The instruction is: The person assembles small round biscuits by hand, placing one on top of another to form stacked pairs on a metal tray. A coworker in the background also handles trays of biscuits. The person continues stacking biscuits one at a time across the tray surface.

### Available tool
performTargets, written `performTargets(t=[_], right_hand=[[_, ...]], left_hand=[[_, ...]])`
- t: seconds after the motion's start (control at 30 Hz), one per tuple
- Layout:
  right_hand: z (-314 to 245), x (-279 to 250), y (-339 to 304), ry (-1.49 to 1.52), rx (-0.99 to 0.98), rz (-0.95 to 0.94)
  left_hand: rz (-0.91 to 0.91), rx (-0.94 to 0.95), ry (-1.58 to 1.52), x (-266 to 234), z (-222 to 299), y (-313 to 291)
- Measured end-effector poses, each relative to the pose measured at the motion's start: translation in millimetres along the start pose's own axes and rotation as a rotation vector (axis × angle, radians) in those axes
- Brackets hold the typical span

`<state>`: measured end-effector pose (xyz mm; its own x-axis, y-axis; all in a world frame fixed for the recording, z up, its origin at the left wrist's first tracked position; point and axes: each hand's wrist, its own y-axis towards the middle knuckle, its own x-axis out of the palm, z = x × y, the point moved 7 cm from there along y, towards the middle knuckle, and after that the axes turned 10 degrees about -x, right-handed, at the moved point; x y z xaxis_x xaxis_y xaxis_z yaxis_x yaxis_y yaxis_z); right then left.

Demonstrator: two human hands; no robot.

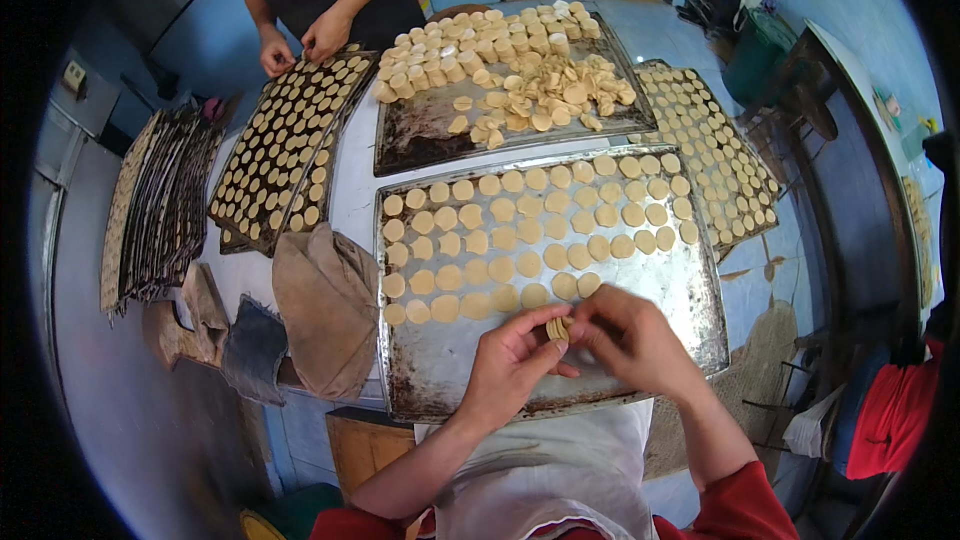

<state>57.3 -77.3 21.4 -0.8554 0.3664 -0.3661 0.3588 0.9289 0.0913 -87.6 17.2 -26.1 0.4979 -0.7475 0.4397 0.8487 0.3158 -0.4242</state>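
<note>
My left hand [512,362] holds a short stack of thin, pale dough rounds [558,328] between thumb and fingers. Close against it, my right hand [632,335] pinches at the stack's edge; its fingertips partly hide the round there. Both hands are over the near part of a worn metal baking tray [440,365]. Rows of flat dough rounds [505,297] cover the tray's far and middle parts, and the nearest row ends beside my fingers.
Beyond lies a darker tray [420,130] with stacked and heaped dough rounds [565,90]. Filled trays [290,140] stand left, another [700,140] right. A co-worker's hands [300,48] work at the far left tray. Brown cloth [325,305] hangs beside my tray, near upright stacked trays [165,205].
</note>
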Motion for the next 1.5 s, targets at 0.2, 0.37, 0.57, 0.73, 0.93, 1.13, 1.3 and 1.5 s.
performTargets(t=[0.2, 0.37, 0.57, 0.73, 0.93, 1.13, 1.3, 1.5], right_hand=[[24.3, -39.5, -4.0, -0.503, 0.055, 0.124], [0.5, -23.1, -12.0, -0.065, -0.082, 0.008], [29.0, -76.7, -16.9, -0.708, -0.030, 0.243], [10.9, -49.6, -24.5, 0.036, 0.052, 0.007], [29.2, -95.9, -25.6, -0.606, -0.013, 0.303], [7.8, -70.1, -35.5, -0.158, -0.029, 0.051], [31.0, -119.3, -39.7, -0.631, 0.003, 0.376], [42.7, -129.9, -49.1, -0.552, 0.142, 0.388]], left_hand=[[-0.015, -0.013, 0.024, 14.1, 2.4, 8.4], [-0.066, -0.022, 0.053, 22.2, -10.4, 21.7], [0.023, -0.027, -0.047, 40.7, 5.8, 24.7], [-0.044, -0.049, 0.094, 36.3, -12.1, 33.7], [-0.060, -0.048, 0.086, 55.0, -3.8, 33.4], [-0.104, -0.084, 0.123, 57.9, -15.6, 45.4], [-0.207, -0.072, 0.107, 82.2, -15.8, 54.4], [-0.231, -0.085, 0.153, 109.1, -23.6, 73.8]])
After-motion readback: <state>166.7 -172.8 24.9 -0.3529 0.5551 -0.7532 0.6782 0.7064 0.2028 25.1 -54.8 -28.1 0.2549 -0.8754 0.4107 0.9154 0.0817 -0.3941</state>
